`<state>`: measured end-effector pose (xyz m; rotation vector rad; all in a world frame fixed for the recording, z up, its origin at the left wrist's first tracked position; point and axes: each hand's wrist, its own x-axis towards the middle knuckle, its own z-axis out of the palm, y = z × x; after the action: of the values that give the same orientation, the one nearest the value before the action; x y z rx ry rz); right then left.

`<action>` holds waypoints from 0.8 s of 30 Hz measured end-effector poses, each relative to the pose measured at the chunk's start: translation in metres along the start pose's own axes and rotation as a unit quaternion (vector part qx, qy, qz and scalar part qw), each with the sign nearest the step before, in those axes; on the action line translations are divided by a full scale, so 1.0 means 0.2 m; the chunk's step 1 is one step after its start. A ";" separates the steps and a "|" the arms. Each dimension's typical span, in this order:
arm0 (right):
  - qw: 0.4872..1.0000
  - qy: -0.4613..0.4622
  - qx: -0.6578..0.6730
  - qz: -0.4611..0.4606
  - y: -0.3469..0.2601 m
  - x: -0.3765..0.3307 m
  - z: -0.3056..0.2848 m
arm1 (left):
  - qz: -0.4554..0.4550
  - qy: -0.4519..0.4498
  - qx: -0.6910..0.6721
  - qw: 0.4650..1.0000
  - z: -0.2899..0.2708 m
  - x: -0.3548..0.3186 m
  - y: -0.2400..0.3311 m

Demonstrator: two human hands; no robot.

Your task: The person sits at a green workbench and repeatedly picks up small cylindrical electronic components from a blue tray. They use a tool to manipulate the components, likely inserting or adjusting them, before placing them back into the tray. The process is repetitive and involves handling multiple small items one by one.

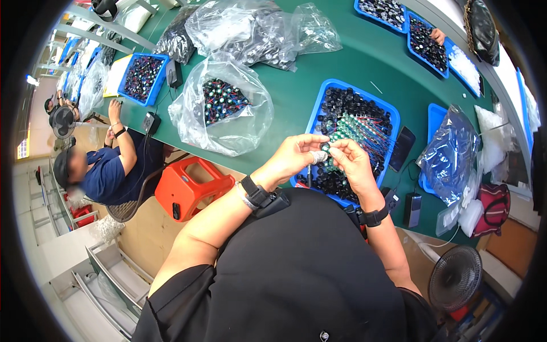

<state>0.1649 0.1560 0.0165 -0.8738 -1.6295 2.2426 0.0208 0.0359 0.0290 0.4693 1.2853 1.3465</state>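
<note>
Both of my hands meet above the near side of a blue tray (312,121). My left hand (289,158), with white wrapping on a finger, pinches a small round black part with a pale greenish face (325,147). The fingertips of my right hand (354,162) close on the same part from the other side. Under them the tray holds many black round caps (341,98). On top of these lies a bundle of small green round pieces (348,126) with thin red and dark wires fanning to the right.
An open clear bag (259,122) of wired round parts lies left of the tray. Large plastic bags (239,28) sit behind. A phone (403,147) and bagged items (450,154) are at right. A co-worker (117,171) sits left, beyond a red stool (191,188). Another person's hand (437,36) reaches a far tray.
</note>
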 end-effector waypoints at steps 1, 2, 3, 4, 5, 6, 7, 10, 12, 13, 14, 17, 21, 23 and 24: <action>1.000 -0.002 -0.009 0.005 0.01 0.00 0.00 | -0.001 0.001 -0.002 1.000 0.00 0.00 -0.01; 1.000 -0.003 -0.019 0.009 0.01 0.00 0.00 | -0.001 0.001 -0.004 1.000 -0.01 0.00 -0.01; 1.000 0.005 -0.020 0.011 0.01 0.00 0.00 | -0.002 0.002 -0.006 1.000 -0.01 0.00 -0.02; 1.000 0.012 -0.021 0.012 0.00 0.00 0.01 | -0.005 0.004 -0.005 1.000 0.00 0.00 -0.01; 0.999 0.020 -0.023 0.013 0.00 0.00 0.01 | -0.007 0.006 -0.005 1.000 0.00 0.00 0.00; 0.999 0.029 -0.027 0.007 0.00 0.00 0.02 | -0.010 0.009 -0.005 1.000 0.00 0.00 0.00; 0.999 0.040 -0.032 -0.001 0.01 0.00 0.02 | -0.009 0.016 -0.011 1.000 0.01 0.00 0.00; 0.991 0.076 -0.104 -0.041 0.05 0.02 0.04 | -0.007 0.036 -0.022 0.999 0.02 0.01 -0.01; 0.982 0.089 -0.152 -0.061 0.06 0.02 0.03 | -0.007 0.047 -0.017 0.999 0.03 0.01 -0.01; 0.980 0.088 -0.166 -0.065 0.06 0.02 0.04 | -0.002 0.050 -0.033 0.998 0.02 0.02 -0.02; 0.977 0.087 -0.180 -0.069 0.06 0.02 0.04 | 0.002 0.053 -0.049 0.997 0.01 0.04 -0.06; 0.985 0.039 -0.167 -0.030 0.03 0.01 0.06 | -0.007 0.059 -0.046 0.997 0.00 0.06 -0.08; 0.986 0.011 -0.163 0.044 -0.02 -0.02 0.07 | 0.012 0.083 0.076 0.994 0.00 0.06 -0.10; 0.986 0.021 -0.136 0.098 -0.04 -0.03 0.10 | 0.068 0.103 0.209 0.970 0.01 0.04 -0.09; 0.987 0.029 -0.130 0.087 -0.04 -0.04 0.12 | 0.095 0.112 0.274 0.951 0.01 0.04 -0.08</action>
<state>0.1552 0.1365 0.0309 -1.1780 -1.9149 2.1183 0.0282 0.0393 0.0126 0.8587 1.8527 1.2111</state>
